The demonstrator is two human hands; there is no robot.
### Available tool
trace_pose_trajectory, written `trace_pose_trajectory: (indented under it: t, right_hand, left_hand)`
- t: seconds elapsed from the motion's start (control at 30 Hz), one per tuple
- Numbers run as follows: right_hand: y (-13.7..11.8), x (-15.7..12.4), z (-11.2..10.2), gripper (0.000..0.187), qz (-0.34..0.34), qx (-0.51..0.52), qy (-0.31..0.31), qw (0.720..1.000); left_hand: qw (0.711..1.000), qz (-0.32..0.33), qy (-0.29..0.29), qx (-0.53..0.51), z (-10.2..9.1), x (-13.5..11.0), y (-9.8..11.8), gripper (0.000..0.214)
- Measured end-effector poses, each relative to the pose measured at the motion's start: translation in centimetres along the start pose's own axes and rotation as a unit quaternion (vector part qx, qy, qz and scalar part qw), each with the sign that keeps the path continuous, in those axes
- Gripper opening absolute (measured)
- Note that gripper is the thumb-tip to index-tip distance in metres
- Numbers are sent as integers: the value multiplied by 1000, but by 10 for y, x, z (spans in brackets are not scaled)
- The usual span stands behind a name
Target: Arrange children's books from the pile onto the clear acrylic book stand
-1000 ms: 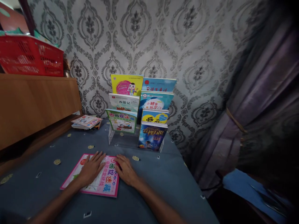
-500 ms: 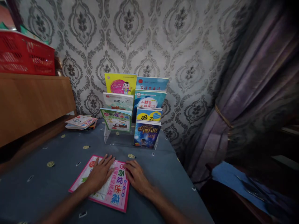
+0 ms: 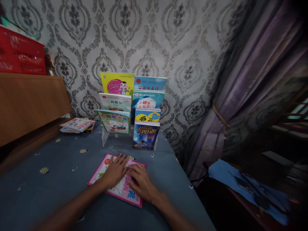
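Note:
A pink-bordered picture book (image 3: 124, 197) lies flat on the blue cloth-covered table. Spread across its upper left half is my left hand (image 3: 115, 171), palm down and fingers stretched out. My right hand (image 3: 141, 183) rests over the book's right side with fingers apart and slightly bent, its fingertips near those of the left. Beyond them stands a clear book rack (image 3: 117, 141). Its left side holds a green picture book (image 3: 114, 123), a white book (image 3: 115, 102) and a yellow book (image 3: 117, 84); a dark blue book (image 3: 146, 136) is at the front right.
Several more books (image 3: 78, 124) lie stacked at the table's left rear, near a wooden cabinet (image 3: 31, 106) with a red basket (image 3: 21, 51) on top. A purple curtain (image 3: 211, 128) hangs at right. Blue cloth (image 3: 223, 173) lies on a dark surface at lower right.
The pink-bordered book has slid right and slightly toward the rack, with my left hand on it. My right hand has moved from the book's edge further over its cover. The view has shifted slightly.

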State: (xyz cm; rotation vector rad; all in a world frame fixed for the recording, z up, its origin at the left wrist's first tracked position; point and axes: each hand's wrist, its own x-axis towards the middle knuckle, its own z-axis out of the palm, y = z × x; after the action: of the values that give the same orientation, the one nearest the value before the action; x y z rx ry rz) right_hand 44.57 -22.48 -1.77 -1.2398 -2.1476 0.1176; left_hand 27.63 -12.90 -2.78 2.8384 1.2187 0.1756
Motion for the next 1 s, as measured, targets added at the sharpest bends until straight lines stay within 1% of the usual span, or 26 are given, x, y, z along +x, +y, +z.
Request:
trace_pose_trajectory:
  t: [0.07,0.17,0.37,0.43,0.47,0.6,0.67,0.73,0.83,0.93,1.0]
  right_hand:
    - [-10,0,-1,22,-37,8,-32,999]
    - [-15,-2,2,33,-60,5,-58,996]
    - [2,-9,17,31,-89,6,-27,996]
    - [8,-8,19,29,-108,10,-28,994]
    - [10,-7,19,29,-111,11,-42,993]
    - [24,-4,14,30,-119,15,-55,991]
    - [34,-4,9,29,-106,13,-67,992]
    - [46,-5,3,28,-75,5,-88,993]
    - [61,-7,-10,29,-6,-27,-109,994]
    - [69,-11,-21,30,73,-85,-78,991]
    - [69,-14,-26,28,123,-114,-54,984]
  left_hand:
    - [1000,10,-4,-1,-1,7,0,52]
    - [1000,13,-1,-6,-4,14,-1,51]
    - [999,30,21,11,-18,16,-1,49]
    - [999,31,37,21,-23,18,-3,48]
    - [999,28,36,29,-25,18,-4,48]
    - [997,7,48,56,-30,20,-11,42]
    - [996,0,55,66,-31,18,-15,39]
    - [996,-12,54,72,-34,15,-19,38]
    - [997,-37,24,71,-45,10,-25,36]
    - [997,-54,-29,53,-57,3,-28,33]
    - [996,-65,-48,36,-62,-1,-27,33]
